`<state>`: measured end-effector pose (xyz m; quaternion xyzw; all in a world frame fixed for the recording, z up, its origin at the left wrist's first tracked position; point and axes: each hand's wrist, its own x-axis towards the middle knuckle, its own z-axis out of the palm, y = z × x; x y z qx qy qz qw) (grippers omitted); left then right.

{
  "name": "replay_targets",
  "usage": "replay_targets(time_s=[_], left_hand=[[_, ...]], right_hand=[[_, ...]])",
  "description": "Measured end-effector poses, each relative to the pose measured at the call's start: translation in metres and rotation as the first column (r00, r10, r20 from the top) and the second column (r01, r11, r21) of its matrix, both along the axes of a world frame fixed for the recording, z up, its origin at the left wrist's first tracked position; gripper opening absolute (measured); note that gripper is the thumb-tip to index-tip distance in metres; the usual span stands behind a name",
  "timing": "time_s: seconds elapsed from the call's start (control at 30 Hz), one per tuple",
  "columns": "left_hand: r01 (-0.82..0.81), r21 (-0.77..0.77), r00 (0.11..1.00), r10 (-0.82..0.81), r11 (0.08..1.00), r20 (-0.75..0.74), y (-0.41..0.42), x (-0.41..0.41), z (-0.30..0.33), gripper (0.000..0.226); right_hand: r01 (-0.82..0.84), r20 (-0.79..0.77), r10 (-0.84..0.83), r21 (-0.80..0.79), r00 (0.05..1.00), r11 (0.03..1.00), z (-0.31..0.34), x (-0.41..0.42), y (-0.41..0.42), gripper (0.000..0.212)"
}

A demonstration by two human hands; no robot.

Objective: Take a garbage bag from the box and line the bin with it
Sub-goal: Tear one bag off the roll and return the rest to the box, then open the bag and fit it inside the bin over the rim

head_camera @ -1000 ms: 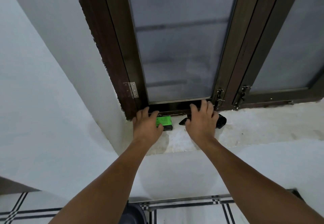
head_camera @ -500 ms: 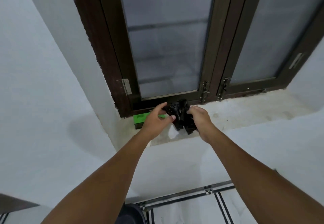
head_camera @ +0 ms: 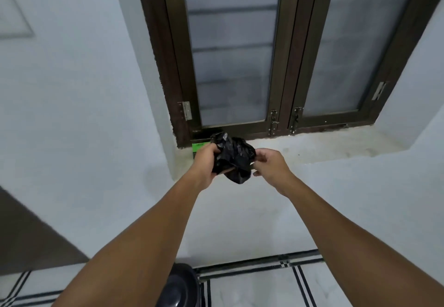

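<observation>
A crumpled black garbage bag (head_camera: 234,156) hangs in the air in front of the window sill. My left hand (head_camera: 206,161) grips its left side. My right hand (head_camera: 269,164) pinches its right edge with the fingertips. Behind the left hand, a green box (head_camera: 199,147) rests on the sill's left end, mostly hidden. A dark round bin (head_camera: 179,287) stands on the floor below, between my forearms, only partly visible.
The concrete window sill (head_camera: 312,148) runs to the right under a dark-framed window (head_camera: 286,66) with frosted panes. White walls enclose the recess. The floor (head_camera: 259,287) is white tile with black stripes. A brown panel (head_camera: 28,234) stands at the left.
Both hands went from resting on the sill by the green box to lifting the black bag off it. The bag now sits slightly lower and more spread between the hands.
</observation>
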<state>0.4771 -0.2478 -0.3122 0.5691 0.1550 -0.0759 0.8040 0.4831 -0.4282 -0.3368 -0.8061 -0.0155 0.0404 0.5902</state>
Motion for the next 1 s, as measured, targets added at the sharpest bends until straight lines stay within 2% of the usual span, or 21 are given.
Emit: replay_targets(time_s=[0.07, 0.13, 0.2, 0.27, 0.3, 0.37, 0.43, 0.5, 0.53, 0.6, 0.67, 0.73, 0.8, 0.9, 0.97, 1.0], left_hand=[[-0.061, -0.078, 0.998, 0.061, 0.995, -0.006, 0.0, -0.036, 0.008, 0.034], [-0.166, -0.159, 0.986, 0.166, 0.973, -0.01, 0.004, -0.06, 0.007, 0.032], [-0.28, -0.203, 0.958, 0.286, 0.938, -0.003, 0.01, -0.085, 0.002, 0.032], [-0.265, -0.104, 0.964, 0.266, 0.959, -0.004, 0.019, -0.117, -0.007, 0.045], [-0.215, 0.017, 0.976, 0.215, 0.976, -0.022, 0.026, -0.136, -0.012, 0.059], [-0.046, 0.246, 0.995, 0.067, 0.968, -0.08, 0.04, -0.169, -0.019, 0.086], [0.134, 0.315, 0.985, -0.091, 0.94, -0.147, 0.052, -0.195, -0.021, 0.097], [0.211, 0.301, 0.972, -0.166, 0.93, -0.168, 0.062, -0.214, -0.023, 0.083], [0.196, 0.307, 0.976, -0.155, 0.931, -0.153, 0.068, -0.219, -0.026, 0.075], [0.058, 0.297, 0.995, -0.03, 0.953, -0.098, 0.083, -0.229, -0.031, 0.066], [-0.096, 0.249, 0.991, 0.115, 0.964, -0.065, 0.099, -0.234, -0.034, 0.062], [-0.224, 0.17, 0.971, 0.236, 0.96, -0.05, 0.116, -0.238, -0.035, 0.058], [-0.307, 0.107, 0.949, 0.313, 0.946, -0.047, 0.141, -0.247, -0.039, 0.05], [-0.35, 0.092, 0.931, 0.357, 0.932, -0.08, 0.175, -0.257, -0.041, 0.032], [-0.327, 0.187, 0.928, 0.352, 0.926, -0.121, 0.194, -0.262, -0.045, 0.027], [-0.29, 0.299, 0.932, 0.34, 0.909, -0.128, 0.206, -0.264, -0.046, 0.031]], right_hand=[[-0.011, 0.056, 0.021, -0.164, 0.998, 0.986, -0.006, -0.029, 0.001, 0.01], [0.044, 0.128, -0.019, -0.196, 0.992, 0.98, -0.014, -0.049, 0.005, 0.036], [0.059, 0.125, -0.046, -0.1, 0.991, 0.993, -0.016, -0.075, 0.012, 0.046], [0.024, -0.042, -0.02, 0.089, 0.999, 0.996, -0.022, -0.098, 0.02, 0.042], [0.027, -0.11, -0.012, 0.131, 0.994, 0.991, -0.024, -0.11, 0.026, 0.041], [0.041, -0.139, -0.027, 0.104, 0.99, 0.994, -0.025, -0.129, 0.038, 0.04], [0.058, -0.145, -0.042, 0.106, 0.988, 0.993, -0.024, -0.143, 0.053, 0.039], [0.058, -0.17, -0.027, 0.178, 0.985, 0.982, -0.021, -0.158, 0.072, 0.035], [0.045, -0.197, 0.001, 0.229, 0.98, 0.972, -0.019, -0.166, 0.081, 0.032], [-0.029, -0.267, 0.144, 0.393, 0.953, 0.919, -0.014, -0.179, 0.102, 0.033], [-0.12, -0.268, 0.339, 0.598, 0.902, 0.792, -0.016, -0.187, 0.117, 0.047], [-0.182, -0.245, 0.464, 0.692, 0.851, 0.699, -0.018, -0.193, 0.127, 0.05], [-0.233, -0.229, 0.513, 0.69, 0.827, 0.685, -0.018, -0.204, 0.15, 0.036], [-0.23, -0.268, 0.431, 0.55, 0.862, 0.803, -0.019, -0.216, 0.188, 0.005], [-0.183, -0.286, 0.349, 0.476, 0.892, 0.86, -0.019, -0.22, 0.213, 0.009], [-0.161, -0.285, 0.308, 0.442, 0.908, 0.882, -0.019, -0.222, 0.229, 0.012]])
